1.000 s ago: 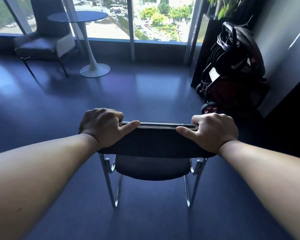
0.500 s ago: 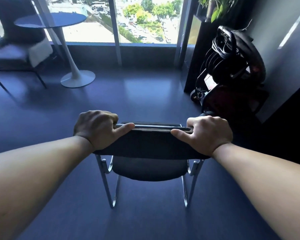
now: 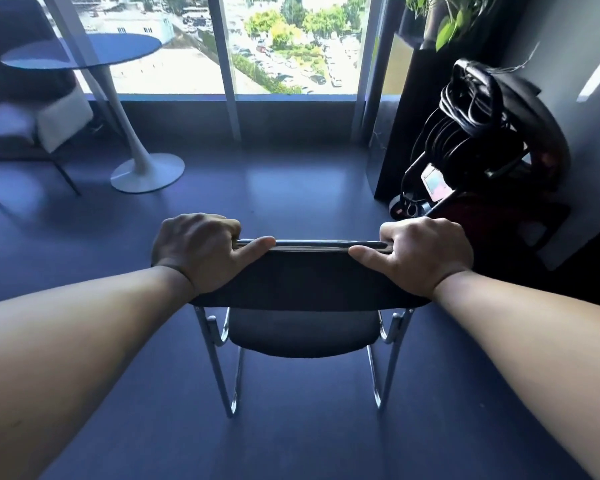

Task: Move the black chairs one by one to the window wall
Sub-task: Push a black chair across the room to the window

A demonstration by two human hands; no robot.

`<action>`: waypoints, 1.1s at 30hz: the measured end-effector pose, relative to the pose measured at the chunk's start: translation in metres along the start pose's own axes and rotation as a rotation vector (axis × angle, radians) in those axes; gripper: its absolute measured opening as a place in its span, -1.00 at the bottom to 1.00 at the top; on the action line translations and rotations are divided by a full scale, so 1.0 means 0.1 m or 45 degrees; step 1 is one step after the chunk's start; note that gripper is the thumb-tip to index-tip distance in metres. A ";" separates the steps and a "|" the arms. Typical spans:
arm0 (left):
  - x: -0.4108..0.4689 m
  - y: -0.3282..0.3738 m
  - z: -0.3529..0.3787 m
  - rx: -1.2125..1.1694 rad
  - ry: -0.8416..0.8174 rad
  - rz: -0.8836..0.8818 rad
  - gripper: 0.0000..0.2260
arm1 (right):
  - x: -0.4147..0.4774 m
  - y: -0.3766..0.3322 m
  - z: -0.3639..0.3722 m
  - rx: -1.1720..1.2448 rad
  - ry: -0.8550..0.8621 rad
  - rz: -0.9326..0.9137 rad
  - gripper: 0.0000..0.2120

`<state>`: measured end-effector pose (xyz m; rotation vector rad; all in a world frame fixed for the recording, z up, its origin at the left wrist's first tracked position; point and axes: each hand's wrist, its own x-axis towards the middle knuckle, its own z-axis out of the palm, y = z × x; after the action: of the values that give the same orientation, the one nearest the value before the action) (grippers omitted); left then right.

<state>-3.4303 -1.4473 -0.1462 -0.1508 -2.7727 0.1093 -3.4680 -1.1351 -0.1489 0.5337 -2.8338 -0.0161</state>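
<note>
Under both hands (image 3: 201,252), black chair (image 3: 305,282)

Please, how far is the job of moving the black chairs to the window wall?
Done: no moved black chair shows by the window wall. In hand: left hand and right hand grip the backrest top of one black fabric chair with chrome legs. Left: cross the blue floor ahead and set it there.

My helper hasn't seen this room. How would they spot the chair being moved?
Facing the window wall, look between the round pedestal table at left and the coiled cables at right. The black chair is there, left hand and right hand gripping its backrest. Unlike the padded armchair by the table, it has thin chrome legs.
</note>
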 end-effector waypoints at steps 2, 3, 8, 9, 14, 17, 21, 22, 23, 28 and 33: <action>0.30 -0.03 0.12 0.013 -0.004 -0.007 -0.29 | 0.34 0.13 0.10 0.014 -0.002 -0.015 -0.16; 0.43 -0.05 0.18 0.009 -0.008 -0.011 -0.28 | 0.48 0.18 0.15 0.027 0.003 -0.024 -0.17; 1.15 -0.16 0.47 0.024 0.006 -0.035 -0.28 | 1.28 0.46 0.41 0.062 0.008 -0.046 -0.19; 1.30 -0.16 0.52 0.023 0.004 -0.041 -0.29 | 1.43 0.52 0.45 0.070 0.007 -0.049 -0.18; 1.84 -0.20 0.73 -0.009 -0.031 -0.075 -0.31 | 2.01 0.76 0.62 0.096 0.004 -0.063 -0.19; 2.09 -0.23 0.84 -0.017 -0.024 -0.096 -0.30 | 2.31 0.86 0.71 0.095 0.004 -0.083 -0.20; 2.48 -0.28 1.01 -0.022 -0.024 -0.091 -0.31 | 2.72 1.00 0.81 0.086 0.005 -0.091 -0.22; 2.59 -0.31 1.07 -0.022 -0.021 -0.085 -0.31 | 2.82 1.03 0.85 0.080 0.010 -0.091 -0.21; 2.71 -0.35 1.12 -0.024 -0.019 -0.080 -0.31 | 2.93 1.05 0.89 0.073 0.007 -0.086 -0.21; 3.34 -0.57 1.41 -0.028 0.005 -0.051 -0.30 | 3.54 1.15 1.05 0.050 0.005 -0.061 -0.20; 4.08 -0.86 1.72 -0.064 0.007 -0.004 -0.35 | 4.18 1.17 1.18 0.054 -0.006 0.007 -0.23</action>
<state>-3.8789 -1.4938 -0.1557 -0.1593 -2.7711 0.0387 -3.9156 -1.1805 -0.1521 0.5358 -2.8455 0.0436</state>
